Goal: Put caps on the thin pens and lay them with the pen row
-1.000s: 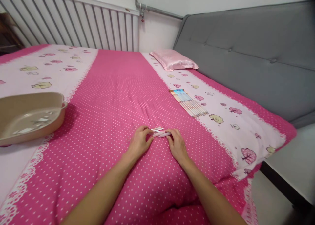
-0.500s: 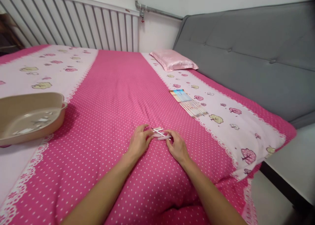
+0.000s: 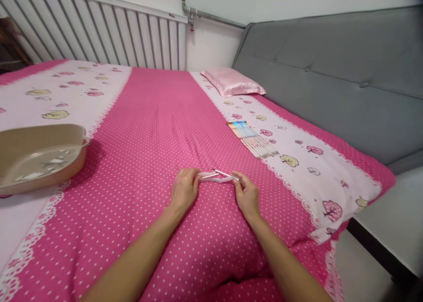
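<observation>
Just above the pink bed cover, both hands are closed on slim white items. My left hand (image 3: 185, 188) pinches a thin white pen-like stick (image 3: 209, 176) and one end of a pale, see-through strip (image 3: 216, 180), which looks like a plastic wrapper. Between thumb and fingers, my right hand (image 3: 247, 195) grips another slender white stick (image 3: 224, 173) with a dark tip, plus the strip's other end. The strip spans the gap between the hands. Fingers cover the ends of these items, and their exact kind is too small to make out.
Several pens (image 3: 253, 139) lie in a neat row to the right. A beige basin (image 3: 42, 178) at left holds white and grey scraps. A pink pillow (image 3: 231, 82) rests farther back, beside the grey padded headboard (image 3: 330, 77). A white radiator (image 3: 132, 33) lines the wall.
My hands have moved apart, the right one shifting rightward. The sticks, crossed before, are now drawn apart, and the see-through strip is stretched between the hands.
</observation>
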Demonstrator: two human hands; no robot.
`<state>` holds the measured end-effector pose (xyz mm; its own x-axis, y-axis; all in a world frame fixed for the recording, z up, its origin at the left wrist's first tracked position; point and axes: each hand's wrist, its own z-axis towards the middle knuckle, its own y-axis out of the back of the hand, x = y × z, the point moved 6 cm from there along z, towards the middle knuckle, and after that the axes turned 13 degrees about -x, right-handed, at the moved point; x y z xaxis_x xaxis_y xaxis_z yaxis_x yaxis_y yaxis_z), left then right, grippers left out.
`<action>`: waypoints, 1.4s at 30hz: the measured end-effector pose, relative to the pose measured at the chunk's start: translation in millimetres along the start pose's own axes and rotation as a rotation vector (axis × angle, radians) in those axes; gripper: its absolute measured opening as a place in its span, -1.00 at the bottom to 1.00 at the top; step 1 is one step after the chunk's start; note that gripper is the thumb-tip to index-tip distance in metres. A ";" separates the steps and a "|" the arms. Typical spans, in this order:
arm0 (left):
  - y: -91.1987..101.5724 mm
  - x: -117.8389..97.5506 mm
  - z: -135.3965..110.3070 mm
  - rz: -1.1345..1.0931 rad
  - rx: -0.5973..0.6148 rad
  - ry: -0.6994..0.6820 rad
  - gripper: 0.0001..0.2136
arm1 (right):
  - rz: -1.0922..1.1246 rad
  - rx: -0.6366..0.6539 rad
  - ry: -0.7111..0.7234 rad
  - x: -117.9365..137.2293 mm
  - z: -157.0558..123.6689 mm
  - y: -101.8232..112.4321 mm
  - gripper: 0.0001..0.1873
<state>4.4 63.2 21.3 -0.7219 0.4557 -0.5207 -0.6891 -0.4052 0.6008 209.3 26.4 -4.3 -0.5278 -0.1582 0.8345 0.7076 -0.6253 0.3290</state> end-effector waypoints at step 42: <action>4.2 2.7 0.2 0.035 -0.029 0.063 -0.86 | 0.461 0.000 -0.381 -13.4 -2.4 -1.7 -0.67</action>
<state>-0.4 62.9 22.5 -0.7477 0.3901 -0.5374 -0.6641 -0.4429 0.6024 214.0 27.7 -17.1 0.0392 -0.1278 0.9910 0.8238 -0.5571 -0.1045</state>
